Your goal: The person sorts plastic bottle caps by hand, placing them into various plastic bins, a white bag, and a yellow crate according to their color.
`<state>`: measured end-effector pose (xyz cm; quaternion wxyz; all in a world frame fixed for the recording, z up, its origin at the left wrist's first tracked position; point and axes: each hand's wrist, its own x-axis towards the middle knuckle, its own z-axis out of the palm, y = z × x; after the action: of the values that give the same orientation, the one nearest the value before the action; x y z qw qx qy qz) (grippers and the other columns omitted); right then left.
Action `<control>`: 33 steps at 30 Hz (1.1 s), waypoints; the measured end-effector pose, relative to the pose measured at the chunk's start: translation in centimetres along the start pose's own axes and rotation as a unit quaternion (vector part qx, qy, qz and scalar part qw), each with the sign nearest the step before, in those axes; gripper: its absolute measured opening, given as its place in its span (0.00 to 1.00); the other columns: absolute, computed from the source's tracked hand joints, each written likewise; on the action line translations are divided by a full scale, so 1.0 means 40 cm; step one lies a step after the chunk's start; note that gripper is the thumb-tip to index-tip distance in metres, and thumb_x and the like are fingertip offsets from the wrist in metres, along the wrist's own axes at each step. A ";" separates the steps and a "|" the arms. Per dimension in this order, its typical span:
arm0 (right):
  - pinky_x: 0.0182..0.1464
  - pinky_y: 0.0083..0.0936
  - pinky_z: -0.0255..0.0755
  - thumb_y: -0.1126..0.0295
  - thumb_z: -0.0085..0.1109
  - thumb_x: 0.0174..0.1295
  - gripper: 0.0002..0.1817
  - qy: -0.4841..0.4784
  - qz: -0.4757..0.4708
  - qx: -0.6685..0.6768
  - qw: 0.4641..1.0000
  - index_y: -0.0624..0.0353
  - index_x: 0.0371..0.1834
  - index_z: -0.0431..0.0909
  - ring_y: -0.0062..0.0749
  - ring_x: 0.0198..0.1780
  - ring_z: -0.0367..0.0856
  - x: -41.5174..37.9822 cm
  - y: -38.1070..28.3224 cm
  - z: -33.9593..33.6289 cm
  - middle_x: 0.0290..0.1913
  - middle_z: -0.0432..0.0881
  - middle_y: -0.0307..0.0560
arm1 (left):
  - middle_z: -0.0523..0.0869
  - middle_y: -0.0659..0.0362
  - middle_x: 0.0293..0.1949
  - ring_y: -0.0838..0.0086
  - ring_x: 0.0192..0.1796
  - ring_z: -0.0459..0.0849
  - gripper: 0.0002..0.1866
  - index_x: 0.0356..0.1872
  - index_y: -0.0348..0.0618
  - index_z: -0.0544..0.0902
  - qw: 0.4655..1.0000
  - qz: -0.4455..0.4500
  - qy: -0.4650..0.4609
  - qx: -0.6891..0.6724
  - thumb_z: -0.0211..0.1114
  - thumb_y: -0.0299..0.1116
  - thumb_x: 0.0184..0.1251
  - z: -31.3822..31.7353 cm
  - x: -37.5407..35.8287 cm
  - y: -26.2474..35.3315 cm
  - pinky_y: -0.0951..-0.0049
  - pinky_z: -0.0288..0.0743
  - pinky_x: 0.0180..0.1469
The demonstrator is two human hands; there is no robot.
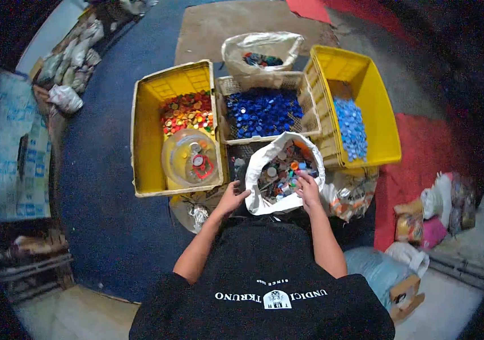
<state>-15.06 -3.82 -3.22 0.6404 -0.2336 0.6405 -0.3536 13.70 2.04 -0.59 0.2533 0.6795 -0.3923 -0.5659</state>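
Note:
A white sack (pixel 256 198) with a rolled rim stands open in front of me, holding mixed bottle caps (pixel 279 175) of many colours. My left hand (pixel 232 198) is just left of the sack's rim, thumb and fingers apart, with nothing visible between them. Over the sack's right side, my right hand (pixel 308 190) reaches in, its fingertips at the caps near a pink one; whether it grips a cap is too small to tell. Behind the sack, a white crate (pixel 267 139) holds dark blue caps (pixel 262 113).
At left, a yellow bin (pixel 144 136) contains red, orange and yellow caps and a clear round container (pixel 179 161). At right, another yellow bin (pixel 381 124) holds light blue caps (pixel 349 127). Another white sack (pixel 233 51) stands behind the crate. Filled bags (pixel 409 224) lie at far right.

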 end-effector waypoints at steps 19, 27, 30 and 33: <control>0.57 0.42 0.69 0.67 0.53 0.62 0.19 0.024 -0.151 -0.597 0.788 0.56 0.56 0.75 0.53 0.53 0.76 0.121 -0.031 0.030 0.53 0.76 0.59 | 0.79 0.50 0.47 0.65 0.48 0.78 0.30 0.56 0.36 0.66 0.996 0.084 0.038 0.005 0.70 0.31 0.53 0.079 0.108 -0.037 0.66 0.73 0.51; 0.51 0.42 0.73 0.62 0.59 0.59 0.19 0.084 -0.149 -0.677 0.716 0.52 0.54 0.74 0.52 0.51 0.77 0.245 -0.004 -0.027 0.50 0.77 0.53 | 0.77 0.52 0.46 0.69 0.49 0.77 0.28 0.58 0.36 0.66 0.995 0.081 0.005 -0.058 0.68 0.28 0.58 0.043 -0.039 0.062 0.70 0.74 0.51; 0.51 0.40 0.72 0.62 0.67 0.52 0.20 0.065 -0.119 -0.583 0.801 0.53 0.47 0.78 0.51 0.50 0.77 0.251 0.003 -0.051 0.45 0.78 0.54 | 0.77 0.52 0.43 0.65 0.46 0.79 0.24 0.54 0.39 0.72 0.967 0.216 0.125 0.044 0.67 0.26 0.55 0.041 -0.076 0.100 0.67 0.74 0.47; 0.48 0.36 0.73 0.69 0.74 0.43 0.23 0.051 -0.240 -0.498 0.832 0.55 0.45 0.79 0.48 0.44 0.78 0.138 -0.032 -0.038 0.39 0.78 0.53 | 0.78 0.51 0.39 0.56 0.41 0.78 0.20 0.46 0.42 0.78 0.875 0.398 0.146 0.236 0.67 0.27 0.49 0.040 -0.088 0.158 0.62 0.73 0.41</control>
<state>-17.14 -8.58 -5.98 0.2989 -0.6484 0.6859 -0.1410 10.40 1.50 6.03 0.3437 0.5809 -0.7096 -0.2023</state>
